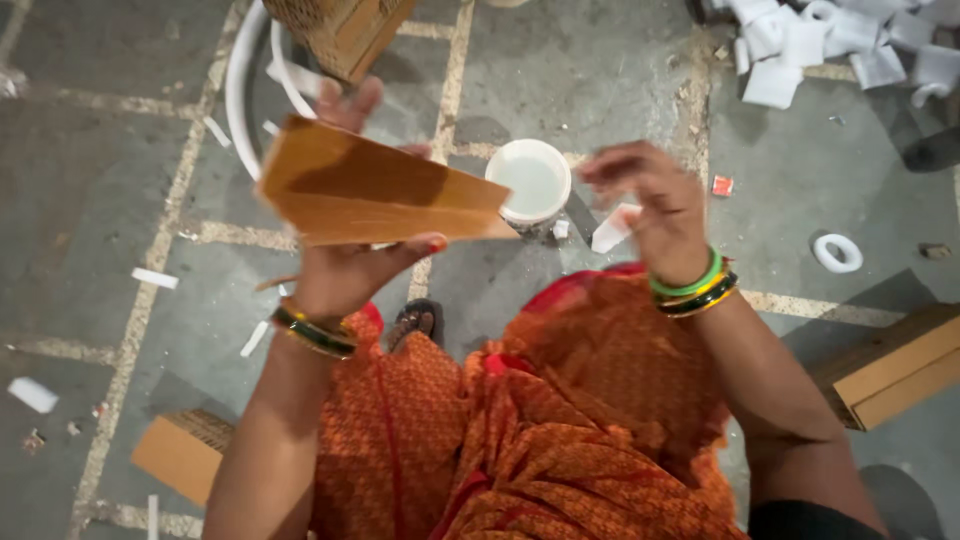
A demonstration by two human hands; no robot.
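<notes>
My left hand (345, 262) holds a flat tan wooden board (375, 190) up in front of me, thumb under its lower edge and fingers behind it. My right hand (655, 205) hovers to the right of the board with its fingers curled close together, just beside a small white cup of white liquid (530, 182) that stands on the floor. A small white piece (612, 230) shows below the right hand's fingers; whether the hand grips it is unclear. Both wrists carry bangles. My orange patterned clothing (540, 420) fills the lower middle.
The grey concrete floor (90, 200) is strewn with white scraps. White foam pieces (830, 45) pile at the top right, and a white ring (837, 252) lies to the right. Wooden blocks lie at the right edge (895, 370), bottom left (180, 455) and top (345, 30). White curved tubing (240, 90) lies at the upper left.
</notes>
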